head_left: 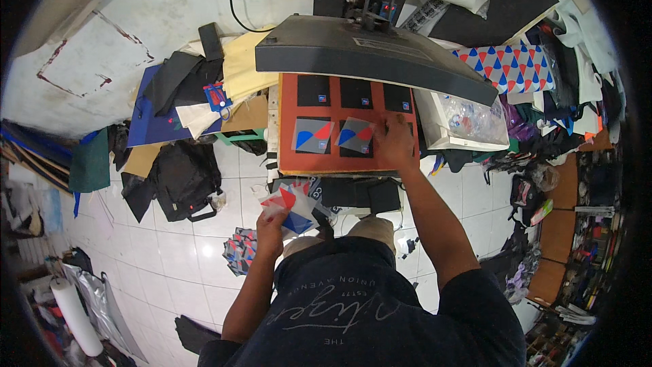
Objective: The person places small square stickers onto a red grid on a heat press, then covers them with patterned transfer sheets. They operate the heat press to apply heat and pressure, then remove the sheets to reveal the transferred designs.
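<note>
An opened heat press has a dark upper plate (367, 54) raised over a red-brown pad (288, 105). Several black fabric rectangles (312, 87) with small blue marks lie on the pad in two rows. On two in the near row sit clear transfer sheets (311, 136) printed in red, blue and grey. My right hand (396, 141) reaches over the near right part of the pad, fingers apart, at the right edge of the second transfer sheet (354, 134); the spot beneath it is hidden. My left hand (272, 228), closed, holds a loose bunch of transfer sheets (291, 212) before the press.
Patterned pieces (241, 251) are piled low on the left. Black pieces (346, 194) lie at the press's near edge. A white box of clear plastic (468, 122) stands right of the pad; a black bag (182, 180) and fabric scraps lie to the left.
</note>
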`<state>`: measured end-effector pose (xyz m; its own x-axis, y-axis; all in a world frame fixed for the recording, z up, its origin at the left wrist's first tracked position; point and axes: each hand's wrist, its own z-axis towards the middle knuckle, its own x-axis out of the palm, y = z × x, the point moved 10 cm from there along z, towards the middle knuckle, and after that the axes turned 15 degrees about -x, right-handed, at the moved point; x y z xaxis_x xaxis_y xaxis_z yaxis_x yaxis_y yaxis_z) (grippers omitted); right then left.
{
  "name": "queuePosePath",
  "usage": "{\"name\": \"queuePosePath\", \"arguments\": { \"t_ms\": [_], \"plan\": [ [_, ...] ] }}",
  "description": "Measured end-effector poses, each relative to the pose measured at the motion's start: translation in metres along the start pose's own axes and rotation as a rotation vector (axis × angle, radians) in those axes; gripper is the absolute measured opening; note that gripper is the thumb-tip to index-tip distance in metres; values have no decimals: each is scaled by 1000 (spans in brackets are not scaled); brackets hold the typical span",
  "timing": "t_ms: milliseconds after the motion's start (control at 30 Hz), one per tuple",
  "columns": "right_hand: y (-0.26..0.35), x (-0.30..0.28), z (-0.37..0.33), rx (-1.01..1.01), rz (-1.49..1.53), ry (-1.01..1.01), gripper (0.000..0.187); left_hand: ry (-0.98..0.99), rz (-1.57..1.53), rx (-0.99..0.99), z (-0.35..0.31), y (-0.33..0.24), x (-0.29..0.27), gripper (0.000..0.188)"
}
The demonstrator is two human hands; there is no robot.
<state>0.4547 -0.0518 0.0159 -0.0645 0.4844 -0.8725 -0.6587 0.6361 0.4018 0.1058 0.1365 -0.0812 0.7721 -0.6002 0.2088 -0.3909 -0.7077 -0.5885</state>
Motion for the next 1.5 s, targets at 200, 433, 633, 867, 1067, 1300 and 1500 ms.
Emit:
{"name": "queuePosePath", "arguments": {
  "t_ms": [200,433,633,867,1067,1300,1500],
  "plan": [
    [48,17,-28,-220,-150,76,37,66,-66,2,3,0,7,29],
    [38,28,-44,-146,-114,96,34,47,-20,-26,9,6,3,28],
    [34,30,-49,-97,-81,81,32,31,-7,-26,-4,-4,12,28],
    [32,30,-52,-95,-38,56,33,24,-5,-19,0,0,7,26],
    [38,28,-48,-77,-51,97,34,34,-33,-14,1,1,6,26],
    [38,31,-49,-82,-75,110,35,40,-24,-9,3,3,4,25],
    [35,32,-50,-25,-42,101,34,52,-25,-23,4,5,3,24]
  ]
}}
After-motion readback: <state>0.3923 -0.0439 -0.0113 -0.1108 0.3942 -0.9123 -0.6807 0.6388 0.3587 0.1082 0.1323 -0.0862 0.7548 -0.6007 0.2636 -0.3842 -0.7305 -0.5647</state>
